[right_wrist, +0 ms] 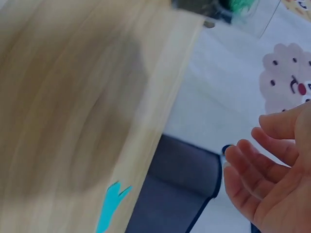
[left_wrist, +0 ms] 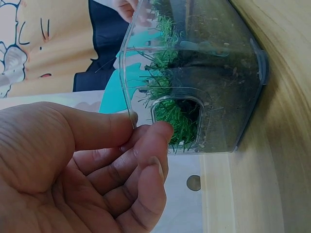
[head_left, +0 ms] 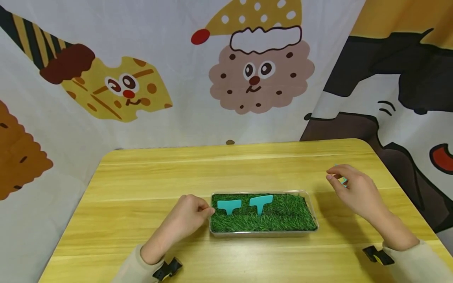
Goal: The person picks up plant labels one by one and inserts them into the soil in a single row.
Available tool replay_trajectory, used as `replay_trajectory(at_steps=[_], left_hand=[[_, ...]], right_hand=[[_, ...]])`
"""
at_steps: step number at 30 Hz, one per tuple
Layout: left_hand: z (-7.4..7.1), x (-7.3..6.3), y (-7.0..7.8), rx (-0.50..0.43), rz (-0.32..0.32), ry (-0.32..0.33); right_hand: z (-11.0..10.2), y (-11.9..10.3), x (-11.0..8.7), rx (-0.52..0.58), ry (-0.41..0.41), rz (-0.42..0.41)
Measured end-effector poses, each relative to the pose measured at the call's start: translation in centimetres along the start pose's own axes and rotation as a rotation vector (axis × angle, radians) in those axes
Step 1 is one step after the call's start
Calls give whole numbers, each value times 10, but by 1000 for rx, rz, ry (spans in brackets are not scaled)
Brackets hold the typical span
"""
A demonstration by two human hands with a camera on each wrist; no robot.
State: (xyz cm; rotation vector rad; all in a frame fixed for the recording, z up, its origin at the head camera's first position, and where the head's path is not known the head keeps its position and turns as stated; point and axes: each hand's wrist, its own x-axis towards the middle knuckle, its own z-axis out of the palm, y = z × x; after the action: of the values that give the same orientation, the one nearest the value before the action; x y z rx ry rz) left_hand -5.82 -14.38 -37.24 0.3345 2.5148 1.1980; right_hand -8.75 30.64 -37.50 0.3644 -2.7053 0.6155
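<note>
Tray: clear plastic tray (head_left: 264,232) sits on the desk (head_left: 148,177), near its front edge and about mid-width, lined with artificial grass (head_left: 283,218).
Contents: two teal T-shaped plant labels stand upright in the grass, left label (head_left: 229,205) and right label (head_left: 261,202), just beside each other in the tray's left half; right half holds grass only.
Left hand: left hand (head_left: 187,218) rests on the desk at the tray's left end; thumb and fingers (left_wrist: 154,141) touch the clear end wall, lightly curled, pinching the rim.
Right hand: right hand (head_left: 354,190) hovers above the desk, right of the tray and apart from it; fingers loosely curled, empty in the wrist view.
Loose label: a third teal label (right_wrist: 111,206) lies flat on the desk near its right edge, under the right hand, partly hidden in the head view.
Handling (judgement): labels look thin, light, stiff plastic; take one by the broad head, stake pointing down. Tray likely light and slippery, so it may slide unless steadied at its end.
Surroundings: cartoon-printed cloth (head_left: 247,78) hangs behind the desk.
</note>
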Motion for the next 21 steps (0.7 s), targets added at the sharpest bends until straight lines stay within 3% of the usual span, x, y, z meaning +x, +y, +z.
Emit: replay_trajectory(at_steps=[12,21], left_hand=[[0,0,0,11,-3,7],[1,0,0,-1,0,3]], right_hand=[[-12,43,-1,-42,-201,216],[-9,72,6,-68,-401,302]])
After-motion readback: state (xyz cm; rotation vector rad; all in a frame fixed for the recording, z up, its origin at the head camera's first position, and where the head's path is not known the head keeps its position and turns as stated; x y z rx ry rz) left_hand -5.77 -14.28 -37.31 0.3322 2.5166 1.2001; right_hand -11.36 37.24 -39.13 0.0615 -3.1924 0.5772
